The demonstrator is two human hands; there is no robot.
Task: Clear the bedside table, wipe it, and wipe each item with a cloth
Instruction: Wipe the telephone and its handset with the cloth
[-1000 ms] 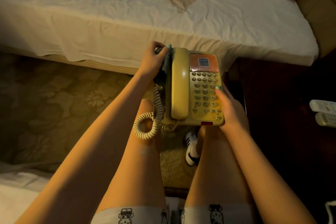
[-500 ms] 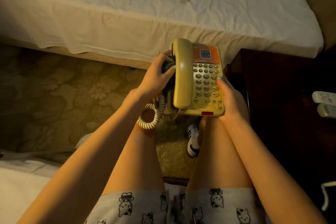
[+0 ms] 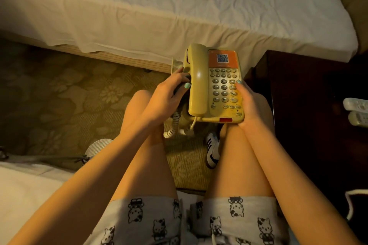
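View down at my lap, seated. The phone (image 3: 217, 85), a yellowed desk type w/ handset (image 3: 196, 79) on its cradle, is off the table and held above my knees, just past centre toward 12. My right hand (image 3: 249, 105), at the phone's 3 o'clock edge, wraps the base: thumb on top by the keypad, fingers underneath, out of view. That steadies it so the far side can be rubbed. My left hand (image 3: 167, 93), at the phone's 9, curls round a dark cloth (image 3: 180, 88), thumb pressing it to the side by the handset, prob. wiping that edge. The coiled cord (image 3: 174, 123) hangs at 6 btwn my knees. The dark table (image 3: 308, 105) sits at 3, w/ two remotes (image 3: 356, 103) on it near the frame edge, so clearing isn't finished, I'd say. The bed (image 3: 179, 16) is at 12.
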